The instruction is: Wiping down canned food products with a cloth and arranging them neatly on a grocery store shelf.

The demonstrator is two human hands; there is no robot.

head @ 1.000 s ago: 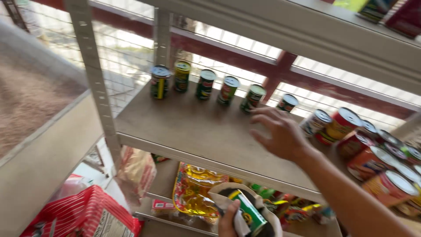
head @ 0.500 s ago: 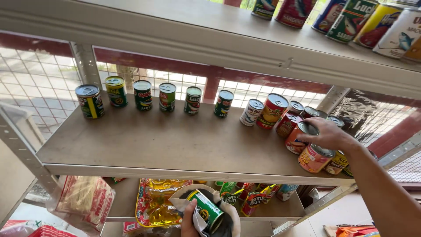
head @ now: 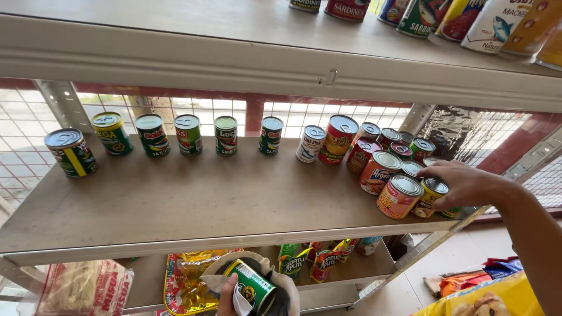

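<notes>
Head view shows the right hand (head: 465,184) wrapped around a yellow can (head: 432,196) at the shelf's (head: 193,202) right end. Down low, the left hand (head: 229,301) grips a green can (head: 252,287) and a cloth (head: 240,301).

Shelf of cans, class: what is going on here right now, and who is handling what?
A person stands at a metal shelf lined with tins. The right hand reaches to the crowded right end, fingers on a yellow-labelled tin beside an orange-labelled tin. The left hand, low down, holds a green tin wrapped in a white cloth. A row of green tins stands spaced along the back. Snack packets lie on the shelf below.
</notes>
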